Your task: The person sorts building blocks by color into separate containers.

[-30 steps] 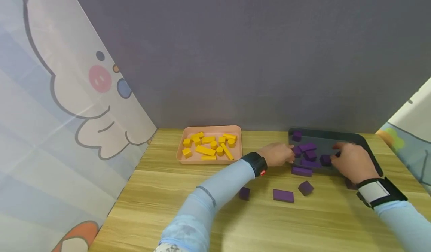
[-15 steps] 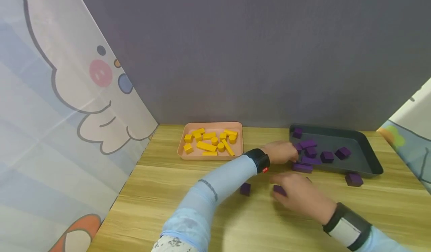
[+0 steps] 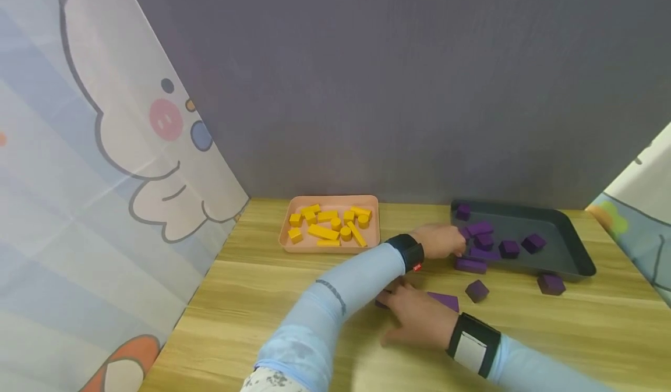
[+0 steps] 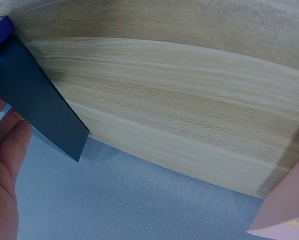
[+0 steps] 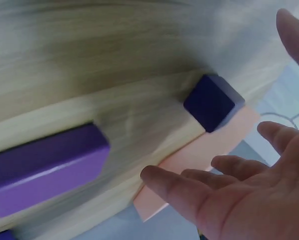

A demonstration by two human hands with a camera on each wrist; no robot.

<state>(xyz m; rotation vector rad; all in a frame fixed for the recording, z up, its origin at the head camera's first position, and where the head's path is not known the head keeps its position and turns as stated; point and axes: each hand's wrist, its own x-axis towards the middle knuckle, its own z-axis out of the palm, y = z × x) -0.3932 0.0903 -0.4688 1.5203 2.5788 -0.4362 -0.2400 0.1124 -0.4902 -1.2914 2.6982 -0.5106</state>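
Your right hand (image 3: 414, 319) has swung left across the surface (image 3: 262, 299) since half a second ago, leaving the flat purple slab (image 3: 444, 300) uncovered, and now it's down beside the small purple cube (image 5: 212, 102), which in the head view is mostly hidden behind your left sleeve. The wrist view shows the right fingers (image 5: 189, 192) spread and straight, holding nothing, with the cube just beyond the fingertips and the slab lying close by. Your left hand (image 3: 439, 240) sits at the near left corner of the dark tray (image 3: 566, 246); the thumb and palm edge show in the left wrist view against the tray's corner (image 4: 37, 100), but whether the fingers grip the rim or just rest against it, I cannot tell. Several purple blocks (image 3: 498, 243) lie inside that tray. Two more purple blocks are loose on the surface, one (image 3: 477, 290) right of the slab and one (image 3: 551, 283) at the tray's front edge. Over at the back, the pink tray (image 3: 285, 237) holds the yellow blocks (image 3: 330, 226).
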